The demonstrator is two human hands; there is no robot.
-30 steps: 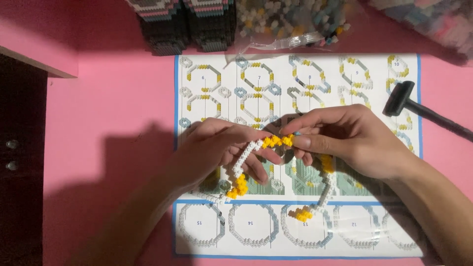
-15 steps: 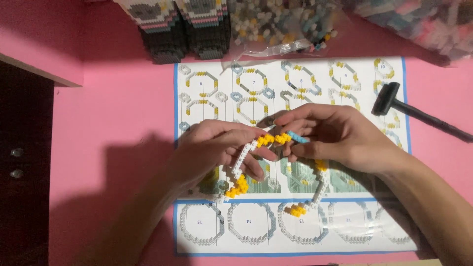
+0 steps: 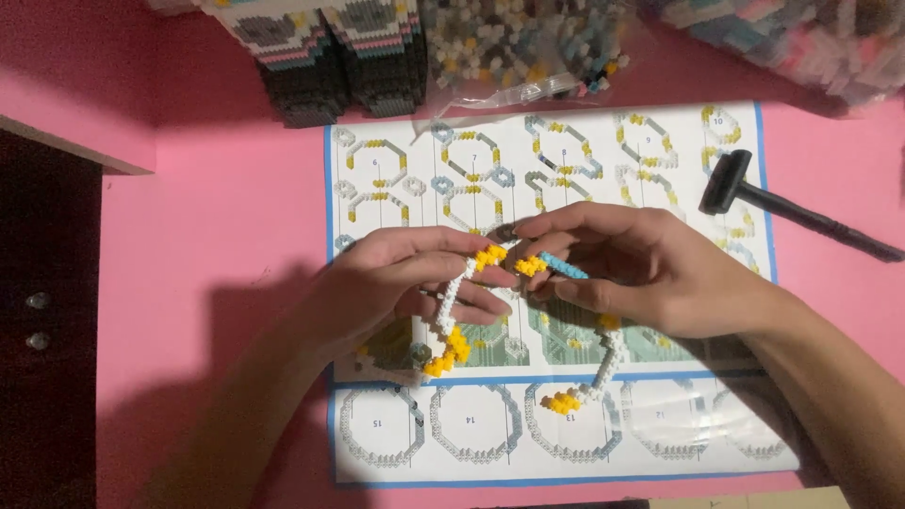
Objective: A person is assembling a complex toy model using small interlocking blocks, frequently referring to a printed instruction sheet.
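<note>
White and yellow brick segments (image 3: 452,325) are pinched between the fingers of the left hand (image 3: 391,283) and right hand (image 3: 641,269), above the instruction sheet (image 3: 566,160) on the pink tabletop (image 3: 217,217). Two ends appear to be being joined; careful alignment and firm pressing seem called for.

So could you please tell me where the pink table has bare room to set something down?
Bare pink table lies left of the instruction sheet. The top edge is crowded with the brick model and bags of bricks; the hammer lies at the right.
</note>
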